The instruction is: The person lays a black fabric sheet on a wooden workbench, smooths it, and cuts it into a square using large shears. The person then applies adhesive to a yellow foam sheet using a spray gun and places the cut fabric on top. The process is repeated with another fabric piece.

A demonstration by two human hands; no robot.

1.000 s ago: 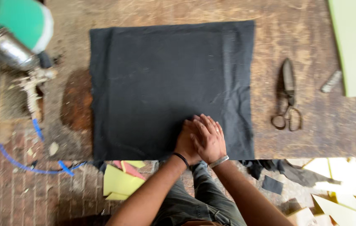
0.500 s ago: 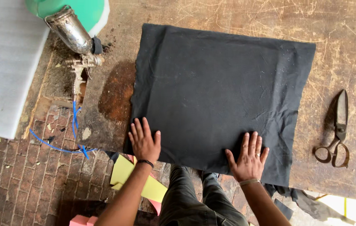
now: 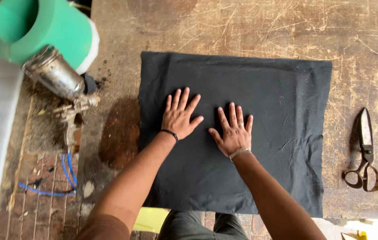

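Cloth: a black cloth [image 3: 260, 133] lies spread flat on the wooden worktop [image 3: 242, 26], its near edge at the worktop's near edge.
Left hand: the left hand [image 3: 179, 116] rests palm down on the cloth, fingers spread apart, gripping nothing.
Right hand: the right hand [image 3: 233, 132] lies flat just beside it, fingers likewise splayed.
Scissors: dark scissors [image 3: 363, 153] lie near the worktop's right edge, apart from the cloth.
Spray gun: a metal spray gun [image 3: 62, 86] sits at the left edge beside a green foam roll [image 3: 42, 31].
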